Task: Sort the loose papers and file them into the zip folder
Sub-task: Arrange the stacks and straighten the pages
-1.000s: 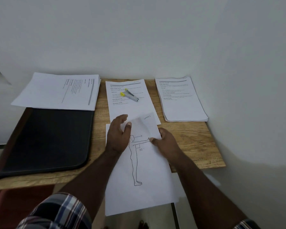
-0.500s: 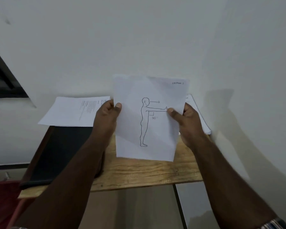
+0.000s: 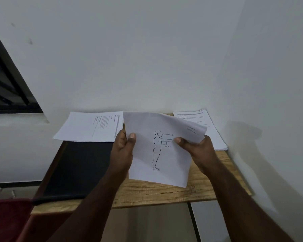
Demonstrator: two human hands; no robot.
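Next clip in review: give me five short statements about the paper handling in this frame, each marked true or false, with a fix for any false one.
1. Both hands hold the sheet with the figure drawing. True: the left hand grips its left edge and the right hand its right edge.
2. The sheet lies flat on the wooden table. False: it is held up above the table, its top right corner curling over.
3. The black zip folder is on the left part of the table. True.
4. A paper stack lies behind the folder, by the wall. True.
5. No papers lie to the right of the held sheet. False: another stack sits at the table's right rear corner.
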